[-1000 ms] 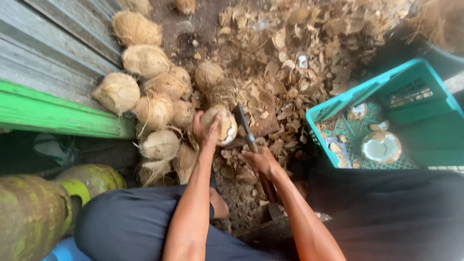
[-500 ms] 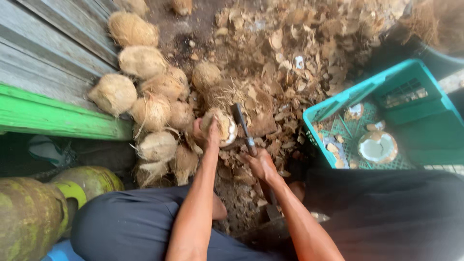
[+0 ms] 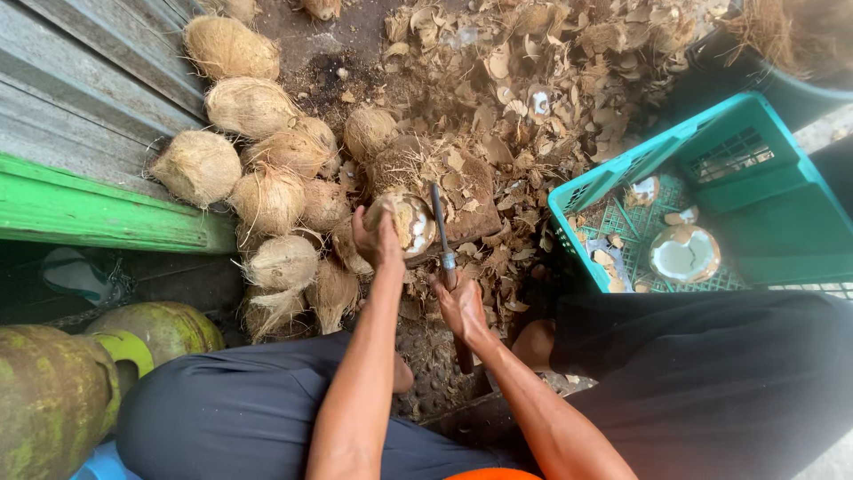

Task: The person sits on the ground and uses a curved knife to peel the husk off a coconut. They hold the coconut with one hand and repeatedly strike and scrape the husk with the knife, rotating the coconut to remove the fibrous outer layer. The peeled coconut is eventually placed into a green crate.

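Your left hand [image 3: 378,238] is curled round a part-husked coconut [image 3: 404,222], pinning it on the ground w/ husk scraps around. Your right hand [image 3: 459,302] is closed on a knife [image 3: 442,236], blade approx. touching the coconut's side. Green crate [image 3: 613,178] sits to the right.

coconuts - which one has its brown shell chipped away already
The coconut under the left hand, beside the knife held by the right hand. Its surface shows white patches; the husked coconuts piled at left remain fully fibrous.
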Tool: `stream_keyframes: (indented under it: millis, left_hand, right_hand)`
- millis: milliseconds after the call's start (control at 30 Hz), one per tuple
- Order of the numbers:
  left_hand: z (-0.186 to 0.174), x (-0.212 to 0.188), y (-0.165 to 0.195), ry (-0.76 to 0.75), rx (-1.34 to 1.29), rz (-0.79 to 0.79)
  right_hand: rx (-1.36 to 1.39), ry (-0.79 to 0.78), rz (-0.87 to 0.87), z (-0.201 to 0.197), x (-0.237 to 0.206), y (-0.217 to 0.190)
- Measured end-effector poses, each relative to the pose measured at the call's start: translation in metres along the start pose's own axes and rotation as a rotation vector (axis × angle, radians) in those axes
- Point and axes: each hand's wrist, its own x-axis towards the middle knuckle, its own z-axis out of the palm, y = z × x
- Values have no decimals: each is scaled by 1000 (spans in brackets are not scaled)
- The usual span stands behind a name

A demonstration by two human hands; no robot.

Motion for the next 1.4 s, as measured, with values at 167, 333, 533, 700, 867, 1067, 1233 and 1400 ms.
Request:
stream_keyframes:
  millis: [167, 333, 533, 700, 867, 1067, 1233, 1400]
  left_hand:
    - [7, -6, 4, -18, 85, -13]
    - [-10, 24, -17, -161, 102, 254]
    - [-8, 39, -41, -172, 156, 186]
    - [-4, 44, -39, -161, 21, 324]
    - [-3, 39, -41, -134, 118, 206]
    - [-6, 41, -40, -136, 98, 243]
    - [-9, 27, -22, -157, 119, 251]
    - [-2, -4, -12, 59, -92, -135]
  right_hand:
    - [180, -90, -48, -30, -17, -35]
    - [525, -149, -167, -90, -25, -57]
    - [494, 55, -351, -68, -16, -48]
    - [82, -150, 0, -55, -10, -45]
    - [403, 79, -308, -63, -5, -38]
    - [311, -71, -150, -34, 10, -14]
    - [209, 24, -311, -46, 10, -17]
    - [227, 115, -156, -76, -1, -40]
